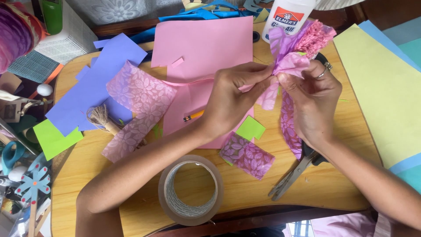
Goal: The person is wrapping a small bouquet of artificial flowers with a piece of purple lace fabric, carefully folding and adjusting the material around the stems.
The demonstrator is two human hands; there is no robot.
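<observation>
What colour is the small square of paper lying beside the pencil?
The small paper square is lime green, clearest in the head view.

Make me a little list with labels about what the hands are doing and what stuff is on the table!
Left hand: left hand pinches the pink and purple tissue paper flower
Right hand: right hand grips the flower's base from the other side
Under the hands: pink paper sheet and yellow pencil
Near front edge: roll of clear packing tape
By right wrist: grey metal scissors
Behind flower: white glue bottle
Left side: ball of brown twine
Surface: wooden table
</observation>
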